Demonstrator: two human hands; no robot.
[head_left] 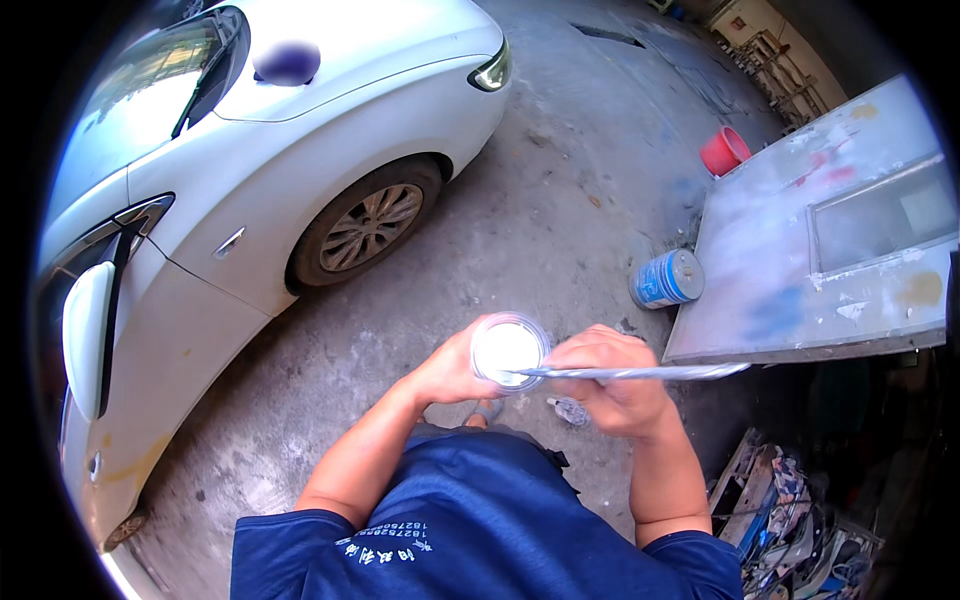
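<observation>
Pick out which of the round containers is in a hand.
The clear cup with white contents: the left hand grips it. The blue-and-white drum and the red bucket are both on the floor, untouched.

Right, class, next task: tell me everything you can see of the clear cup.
The clear cup is round and looks like plastic, its open mouth facing up. Smooth white contents show inside; their depth is unclear. It is held roughly upright above the grey floor. The left hand grips its side, and a slim grey stick in the right hand crosses its rim, the tip at the contents.
</observation>
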